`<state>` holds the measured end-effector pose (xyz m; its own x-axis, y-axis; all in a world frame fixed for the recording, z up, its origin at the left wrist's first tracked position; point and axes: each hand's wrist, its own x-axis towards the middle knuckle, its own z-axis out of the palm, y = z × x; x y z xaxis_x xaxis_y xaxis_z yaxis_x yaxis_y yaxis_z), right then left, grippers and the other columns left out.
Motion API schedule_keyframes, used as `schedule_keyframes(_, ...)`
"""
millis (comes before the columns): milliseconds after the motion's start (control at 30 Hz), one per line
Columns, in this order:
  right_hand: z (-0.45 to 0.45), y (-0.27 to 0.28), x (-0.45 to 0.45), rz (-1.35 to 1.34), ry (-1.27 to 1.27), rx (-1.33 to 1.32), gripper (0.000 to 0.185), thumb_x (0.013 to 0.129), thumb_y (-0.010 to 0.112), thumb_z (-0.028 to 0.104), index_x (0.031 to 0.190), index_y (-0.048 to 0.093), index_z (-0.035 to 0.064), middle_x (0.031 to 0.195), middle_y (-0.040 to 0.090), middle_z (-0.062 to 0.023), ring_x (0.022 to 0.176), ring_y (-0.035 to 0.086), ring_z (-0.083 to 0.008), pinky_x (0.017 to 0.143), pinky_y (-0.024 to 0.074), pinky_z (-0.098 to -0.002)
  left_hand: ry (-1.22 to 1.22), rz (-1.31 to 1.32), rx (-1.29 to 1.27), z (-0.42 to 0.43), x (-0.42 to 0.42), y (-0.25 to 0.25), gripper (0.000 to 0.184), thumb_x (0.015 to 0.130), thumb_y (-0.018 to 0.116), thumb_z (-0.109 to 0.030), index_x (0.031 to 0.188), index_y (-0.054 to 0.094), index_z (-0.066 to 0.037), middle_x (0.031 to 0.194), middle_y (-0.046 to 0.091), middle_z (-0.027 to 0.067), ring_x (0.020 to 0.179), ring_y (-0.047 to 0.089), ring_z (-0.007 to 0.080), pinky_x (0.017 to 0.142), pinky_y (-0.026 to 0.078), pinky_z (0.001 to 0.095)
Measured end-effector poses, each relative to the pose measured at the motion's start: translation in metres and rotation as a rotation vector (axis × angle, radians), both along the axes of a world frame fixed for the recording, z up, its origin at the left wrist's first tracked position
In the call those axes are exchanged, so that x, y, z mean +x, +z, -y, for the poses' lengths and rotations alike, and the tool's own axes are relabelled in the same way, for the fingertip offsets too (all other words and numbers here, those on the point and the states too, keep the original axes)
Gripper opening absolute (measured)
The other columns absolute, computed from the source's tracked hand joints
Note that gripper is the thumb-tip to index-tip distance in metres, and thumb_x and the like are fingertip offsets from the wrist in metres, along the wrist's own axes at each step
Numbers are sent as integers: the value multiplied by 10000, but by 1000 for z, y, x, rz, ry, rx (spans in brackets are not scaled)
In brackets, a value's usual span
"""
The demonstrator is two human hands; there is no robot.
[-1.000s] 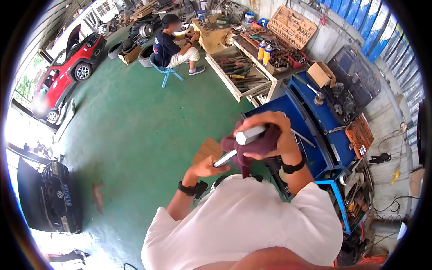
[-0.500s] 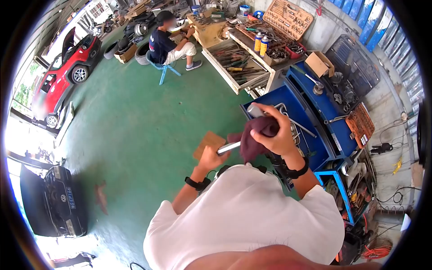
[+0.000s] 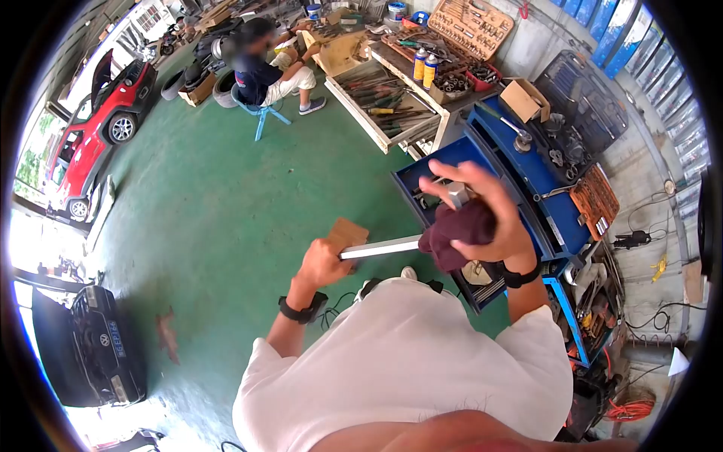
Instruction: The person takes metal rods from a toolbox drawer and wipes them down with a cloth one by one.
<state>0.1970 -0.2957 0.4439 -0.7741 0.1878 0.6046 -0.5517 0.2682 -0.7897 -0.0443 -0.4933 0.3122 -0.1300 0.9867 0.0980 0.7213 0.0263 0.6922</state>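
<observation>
"Where's our metal bar (image 3: 382, 247)?"

"Between our hands, over the green floor (image 3: 226, 196), its thicker end poking past the maroon cloth (image 3: 461, 233)."

"And our fingers?"

"On our left hand (image 3: 321, 264), clamped on the bar's thin end; on our right hand (image 3: 503, 220), spread apart, with the cloth against the palm."

"Around us?"

"The open blue drawer (image 3: 410, 183) near our right hand, spray cans (image 3: 424, 68) on the counter (image 3: 399, 57), and a seated person (image 3: 260, 75) farther off."

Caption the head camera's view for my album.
Left hand grips a metal bar; right hand holds a maroon cloth around it.
</observation>
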Motion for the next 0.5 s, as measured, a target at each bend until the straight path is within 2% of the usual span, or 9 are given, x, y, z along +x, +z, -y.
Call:
schedule_keyframes(33,3,-6,-7,-189,104,-243,889,734,707,-3,1489,247,86,1458,355,-286,1323,397,-479,1099,353,-496,-15,32,83,-3,5,1,109,758,700,-91,835,668,-22,681,636,157,580,590,295,545,471,370)
schedule_keyframes(133,13,8,-13,-177,124,-651,860,751,664,24,1497,251,138,1483,308,-281,1340,354,-499,1105,351,-523,-189,334,66,-13,33,-7,52,794,684,-45,817,667,-2,624,597,120,545,553,216,527,429,347)
schedule_keyframes(167,13,7,-17,-182,124,-650,860,751,664,24,1497,251,138,1483,308,-281,1340,354,-499,1105,351,-523,-203,432,-77,-14,38,-6,74,838,679,-69,819,666,1,603,575,111,524,518,184,511,404,339)
schedule_keyframes(233,9,0,-24,-319,435,-1006,785,845,596,49,1521,204,124,1561,97,-263,1422,138,-497,1163,215,-566,-248,472,-82,-21,42,-9,91,859,670,-77,820,666,5,597,572,108,526,499,154,506,392,339)
schedule_keyframes(267,10,-3,-27,-306,490,-1048,761,882,586,140,1529,186,131,1579,1,-235,1444,55,-471,1173,156,-580,-251,473,-79,-22,42,-13,91,859,670,-77,820,666,5,597,572,108,526,499,154,506,392,339)
schedule_keyframes(300,5,-12,-30,-279,513,-1062,788,879,622,219,1529,186,135,1581,33,-227,1445,86,-458,1166,154,-600,-258,502,-63,-22,42,-16,88,857,672,-78,834,671,6,595,574,109,526,497,152,506,391,339)
schedule_keyframes(433,1,-43,-37,-253,446,-1003,675,857,653,426,1390,412,91,1421,362,-239,1318,374,-447,1065,358,-569,-225,458,-111,-20,35,-8,99,840,657,-79,844,688,15,599,603,118,525,550,166,512,433,338)
schedule_keyframes(467,-1,-45,-33,-138,300,-984,606,925,535,500,1307,435,40,1256,500,-193,1183,499,-342,989,427,-443,-226,453,-107,-20,36,-11,99,840,657,-79,844,688,15,599,603,118,525,550,166,512,433,338)
schedule_keyframes(500,-8,-55,-24,-143,307,-974,606,925,535,500,1307,435,40,1256,500,-193,1183,499,-342,989,427,-443,-150,431,-127,-19,36,-20,98,831,658,-82,817,682,12,591,599,128,509,539,191,508,432,345)
